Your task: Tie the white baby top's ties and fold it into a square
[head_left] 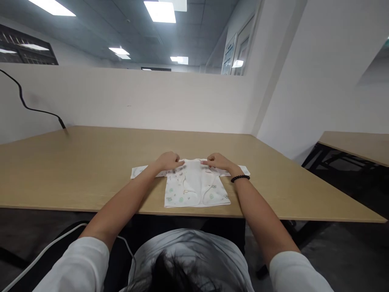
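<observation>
A small white baby shirt [197, 188] with pale printed figures is spread on the table near its front edge. Its front is partly open down the middle, and both sleeves stretch out sideways. At the shoulder on the left, my left hand [170, 161] has its fingers curled and thumb pressed on the cloth by the collar. My right hand [219, 161], below a wrist with a dark beaded bracelet [240, 178], pinches the shirt at the opposite shoulder. My forearms partly cover the sleeves.
The wooden table [100, 162] ends at a low white partition [158, 101]. A black cable [39, 110] hangs at the far left, and a white cord [45, 255] runs below the table edge. Another table [358, 142] stands on the right.
</observation>
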Available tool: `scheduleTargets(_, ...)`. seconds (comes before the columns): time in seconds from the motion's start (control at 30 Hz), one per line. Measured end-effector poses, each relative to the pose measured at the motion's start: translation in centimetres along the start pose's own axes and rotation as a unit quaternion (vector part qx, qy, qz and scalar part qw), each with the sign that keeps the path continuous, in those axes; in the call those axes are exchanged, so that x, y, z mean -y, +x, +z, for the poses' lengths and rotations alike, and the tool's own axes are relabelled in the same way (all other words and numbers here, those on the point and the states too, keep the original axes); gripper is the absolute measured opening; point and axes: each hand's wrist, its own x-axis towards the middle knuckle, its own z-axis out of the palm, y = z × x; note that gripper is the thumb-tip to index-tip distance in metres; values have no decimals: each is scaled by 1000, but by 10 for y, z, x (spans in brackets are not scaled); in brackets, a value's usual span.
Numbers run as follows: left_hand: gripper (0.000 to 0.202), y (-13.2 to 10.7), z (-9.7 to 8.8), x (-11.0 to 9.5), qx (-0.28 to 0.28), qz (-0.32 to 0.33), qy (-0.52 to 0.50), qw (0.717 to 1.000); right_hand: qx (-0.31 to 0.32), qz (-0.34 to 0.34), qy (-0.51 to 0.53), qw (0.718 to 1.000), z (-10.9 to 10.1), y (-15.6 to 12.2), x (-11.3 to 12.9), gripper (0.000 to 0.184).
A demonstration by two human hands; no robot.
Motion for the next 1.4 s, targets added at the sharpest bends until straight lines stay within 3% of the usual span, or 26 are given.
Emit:
scheduleTargets(0.1, 55, -3, 0, -19, 64, 13, -9, 998, 93, -12, 53, 994, -3, -7, 1, 49)
scheduleTargets(0.2, 45, -5, 7, -23, 66, 17, -18, 997, 124, -9, 80, 989, -1, -11, 2, 34)
scheduleTargets(0.33, 26, -3, 18, -21, 34, -8, -114, 993, 101, -39, 106, 989, -2, -9, 9, 31)
scheduleTargets(0.43, 29, 2, 26, -23, 5, -47, -274, 961, 58, -65, 147, 985, -3, -2, 21, 34)
scheduleTargets(0.53, 34, 5, 33, -24, -24, -52, -369, 928, 79, -60, 194, 976, 2, 11, 35, 32)
scheduleTargets(0.6, 32, 5, 36, -23, -41, -41, -361, 931, 127, -41, 211, 968, 7, 21, 41, 27)
scheduleTargets(0.7, 25, 5, 40, -22, -45, -4, -284, 958, 169, 8, 195, 966, 17, 34, 45, 23)
scheduleTargets(0.8, 28, 3, 40, -21, -30, 40, -185, 981, 141, 36, 180, 973, 27, 35, 44, 27)
scheduleTargets(0.97, 35, 1, 39, -23, -16, 72, -90, 993, 27, 18, 135, 990, 43, 26, 41, 39)
scheduleTargets(1.07, 36, -1, 38, -24, -17, 58, -95, 994, -27, 5, 44, 999, 48, 24, 44, 43)
scheduleTargets(1.2, 39, -3, 38, -24, -20, 28, -142, 989, -44, 9, -30, 999, 52, 26, 48, 27)
scheduleTargets(1.4, 29, 5, 39, -28, -37, -59, -186, 980, -71, 26, 72, 995, 53, 28, 42, 10)
